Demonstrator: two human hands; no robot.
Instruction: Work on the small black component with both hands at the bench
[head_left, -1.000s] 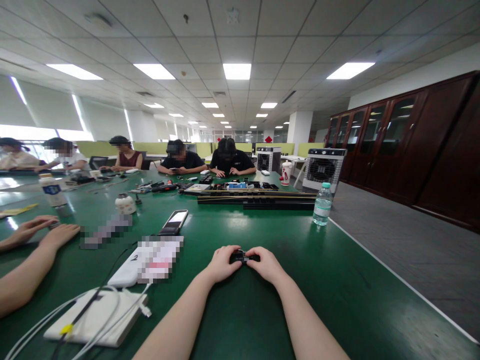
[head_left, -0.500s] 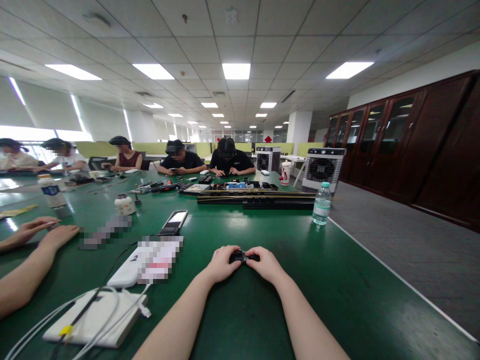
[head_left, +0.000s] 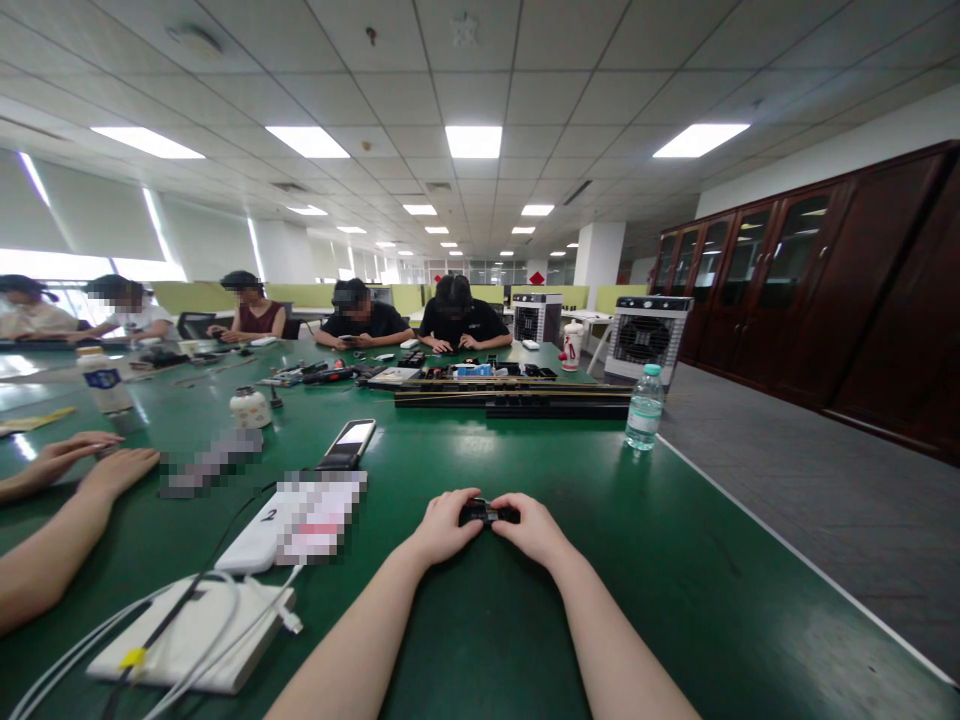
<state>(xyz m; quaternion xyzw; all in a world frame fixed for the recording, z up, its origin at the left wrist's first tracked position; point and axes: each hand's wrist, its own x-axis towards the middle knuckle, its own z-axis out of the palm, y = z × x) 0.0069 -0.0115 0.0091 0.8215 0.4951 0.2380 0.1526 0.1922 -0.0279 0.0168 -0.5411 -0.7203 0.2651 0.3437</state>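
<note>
Between my two hands is a small black object with a greyish strip at its middle; its exact kind cannot be made out. My left hand pinches its left end between thumb and fingers. At the other end, my right hand grips it the same way. Both thumbs face each other near the middle, and the fingers cover much of the object. The hands rest low over the green table, close to its surface.
Left of me are a white power bank, a phone, a white box with cables and another person's hands. A water bottle stands near the right edge. Black rails and several parts lie farther back.
</note>
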